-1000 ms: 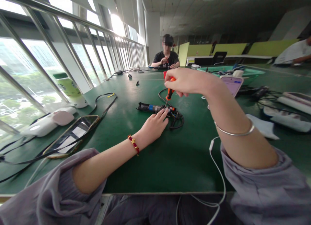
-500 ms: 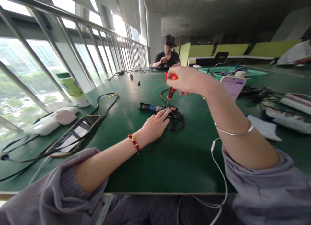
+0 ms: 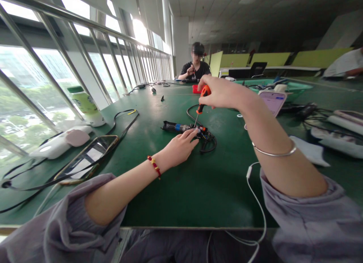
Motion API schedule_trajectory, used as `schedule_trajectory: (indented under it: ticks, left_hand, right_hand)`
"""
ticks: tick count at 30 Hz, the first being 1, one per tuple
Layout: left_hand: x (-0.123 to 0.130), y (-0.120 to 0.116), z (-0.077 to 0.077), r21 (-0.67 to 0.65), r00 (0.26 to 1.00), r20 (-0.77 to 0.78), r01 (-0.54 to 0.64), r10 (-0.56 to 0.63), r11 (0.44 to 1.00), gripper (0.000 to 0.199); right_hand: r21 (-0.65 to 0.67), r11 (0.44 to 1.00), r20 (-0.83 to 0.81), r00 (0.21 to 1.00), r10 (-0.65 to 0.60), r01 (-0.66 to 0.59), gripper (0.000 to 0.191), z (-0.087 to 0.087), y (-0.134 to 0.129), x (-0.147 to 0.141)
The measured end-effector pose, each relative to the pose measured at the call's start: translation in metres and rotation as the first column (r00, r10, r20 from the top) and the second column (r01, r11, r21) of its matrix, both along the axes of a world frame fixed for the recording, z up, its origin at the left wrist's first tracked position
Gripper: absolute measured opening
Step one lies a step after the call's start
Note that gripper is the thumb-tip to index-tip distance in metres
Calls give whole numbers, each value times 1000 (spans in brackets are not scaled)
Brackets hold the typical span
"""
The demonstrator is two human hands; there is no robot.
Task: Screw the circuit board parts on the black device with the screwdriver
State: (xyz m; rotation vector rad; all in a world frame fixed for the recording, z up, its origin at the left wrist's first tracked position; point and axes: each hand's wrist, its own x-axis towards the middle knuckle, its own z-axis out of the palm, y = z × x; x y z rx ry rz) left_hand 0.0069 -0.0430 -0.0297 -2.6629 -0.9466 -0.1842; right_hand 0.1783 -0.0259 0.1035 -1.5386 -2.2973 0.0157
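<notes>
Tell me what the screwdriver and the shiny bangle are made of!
The screwdriver handle looks like orange-and-black plastic, maybe rubbery. Its thin, straight grey shaft is probably metal. The bangle seems polished, silver-coloured metal because it gleams; I can't tell which metal.

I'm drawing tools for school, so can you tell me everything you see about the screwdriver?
The screwdriver has an orange and black handle, which looks like plastic or rubber, and a thin, metal-looking shaft. It stands tilted, handle up and leaning right, tip pointing down at the black device on the green table. The right hand grips the handle and hides part of it. The tip is too small to show its shape or exactly what it touches.
</notes>
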Motion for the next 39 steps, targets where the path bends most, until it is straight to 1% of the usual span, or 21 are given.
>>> schedule_trajectory:
  ticks: [2, 3, 4, 5, 6, 7, 9, 10, 11, 12, 13, 17, 20, 22, 24, 26, 30, 32, 33, 36, 39]
  left_hand:
    - [-8, 7, 9, -127, 984, 177, 52, -29, 990, 38]
    - [-12, 11, 13, -212, 950, 313, 58, 12, 975, 36]
    - [-17, 17, 17, -305, 879, 468, 61, 94, 950, 32]
    - [-22, 23, 20, -400, 763, 616, 87, 198, 912, 28]
    - [-28, 29, 22, -473, 605, 732, 122, 313, 872, 24]
    - [-33, 35, 23, -533, 442, 791, 160, 423, 831, 21]
    - [-44, 46, 23, -587, 139, 809, 246, 572, 771, 22]
    - [-49, 50, 23, -595, 30, 788, 292, 615, 749, 23]
    - [-54, 54, 23, -589, -41, 769, 339, 637, 733, 26]
    - [-58, 56, 22, -579, -71, 759, 383, 648, 720, 31]
    - [-62, 58, 22, -560, -68, 764, 424, 642, 711, 38]
    - [-70, 57, 23, -473, 28, 839, 530, 543, 704, 67]
    - [-67, 53, 24, -467, 83, 861, 519, 502, 716, 71]
    - [-63, 49, 25, -473, 106, 864, 505, 492, 722, 69]
    - [-60, 46, 26, -465, 98, 865, 527, 493, 711, 70]
    - [-58, 44, 27, -444, 59, 859, 581, 509, 682, 75]
    - [-58, 44, 29, -389, -33, 803, 727, 594, 566, 81]
    - [-57, 47, 28, -380, -59, 764, 763, 643, 522, 73]
    - [-57, 48, 28, -389, -72, 745, 761, 663, 520, 63]
    - [-56, 54, 23, -453, -127, 713, 668, 690, 591, 29]
    - [-54, 57, 16, -531, -126, 731, 512, 671, 675, 22]
  right_hand:
    - [-31, 1000, 2, 1000, 1, -1, 46, 0, 1, 0]
    - [-62, 998, 1, 1000, -13, 13, 45, -1, 1, 1]
    - [-87, 996, -2, 1000, -30, 29, 44, -1, 1, 1]
    - [-104, 994, -4, 999, -43, 42, 44, 0, 2, 1]
    - [-114, 992, -5, 999, -47, 46, 43, 0, 2, 1]
    - [-117, 992, -7, 999, -39, 38, 43, 0, 1, 1]
    - [-112, 994, -19, 1000, 0, -2, 45, 1, 0, 0]
    - [-108, 994, -24, 1000, 18, -21, 50, 2, -1, 0]
    - [-109, 993, -28, 999, 32, -35, 55, 2, -2, -1]
    - [-115, 992, -27, 999, 40, -42, 59, 2, -3, -1]
    - [-125, 991, -20, 999, 37, -39, 60, 2, -4, -1]
    - [-127, 991, 32, 999, -41, 45, 47, 2, -5, 3]
    - [-113, 994, 12, 1000, -10, 11, 44, 1, -2, 6]
    - [-116, 992, -27, 999, 39, -42, 54, 1, -1, 8]
    - [-136, 989, -51, 998, 48, -54, 60, 1, 1, 8]
    - [-153, 988, -44, 999, 27, -34, 53, 0, 2, 8]
    - [-116, 993, -43, 999, 28, -33, 44, 0, 4, 9]
    - [-125, 990, -53, 997, 63, -69, 51, 0, 4, 10]
    - [-144, 986, -50, 996, 72, -79, 55, 1, 4, 10]
    - [-208, 977, -10, 999, 41, -43, 45, 3, 3, 10]
    - [-188, 982, 1, 1000, 13, -13, 39, 4, 2, 7]
